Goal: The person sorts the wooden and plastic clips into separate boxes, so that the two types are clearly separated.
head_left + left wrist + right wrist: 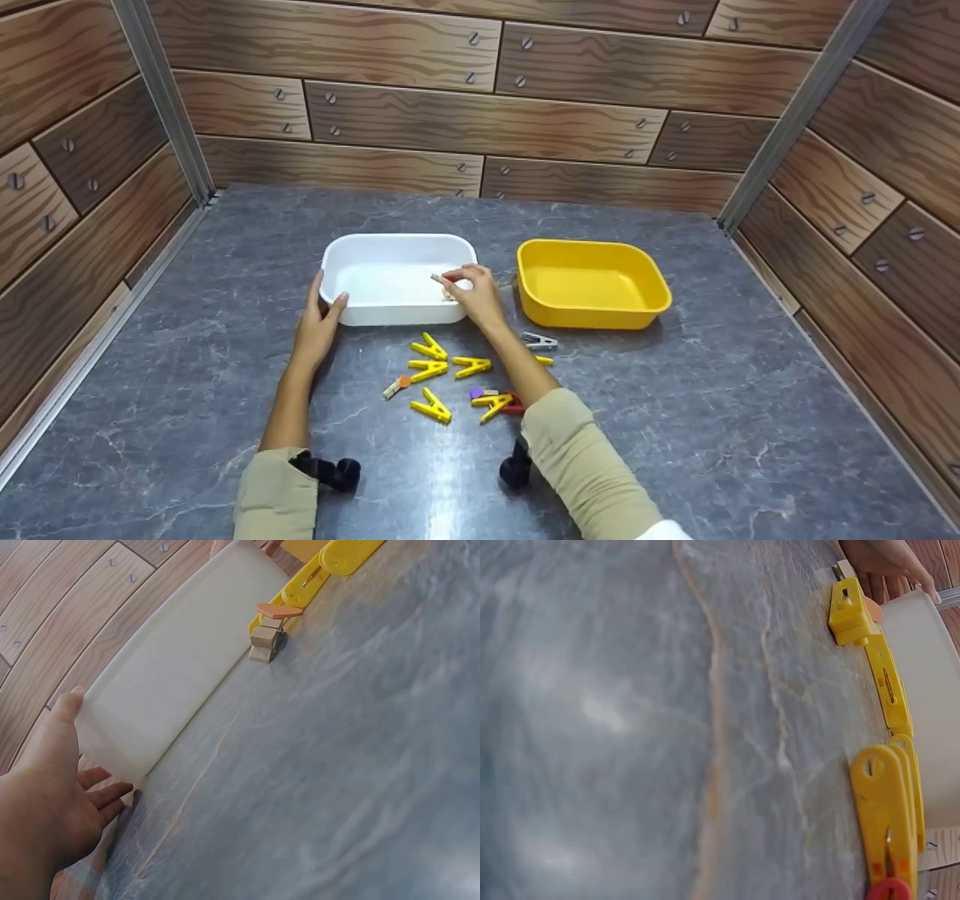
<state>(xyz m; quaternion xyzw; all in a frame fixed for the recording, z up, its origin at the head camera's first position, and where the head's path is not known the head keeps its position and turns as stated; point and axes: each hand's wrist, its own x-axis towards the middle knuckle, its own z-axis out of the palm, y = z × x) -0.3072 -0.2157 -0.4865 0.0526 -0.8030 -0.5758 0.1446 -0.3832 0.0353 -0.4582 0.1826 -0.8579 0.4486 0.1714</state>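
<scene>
My left hand grips the left front corner of a white plastic tub. In the left wrist view its thumb reaches the rim, with the fingers low at the corner. Over the tub's right end, my right hand pinches a small wooden clothespin between thumb and fingers. In front of the tub lie several yellow plastic clothespins, a wooden clothespin with an orange disc and another with a purple disc. A red clothespin lies partly behind the right forearm.
To the right of the white tub stands a yellow tub. A grey clothespin lies before it, close to the right forearm. Wood-patterned panels wall in the grey marbled table at the back and both sides.
</scene>
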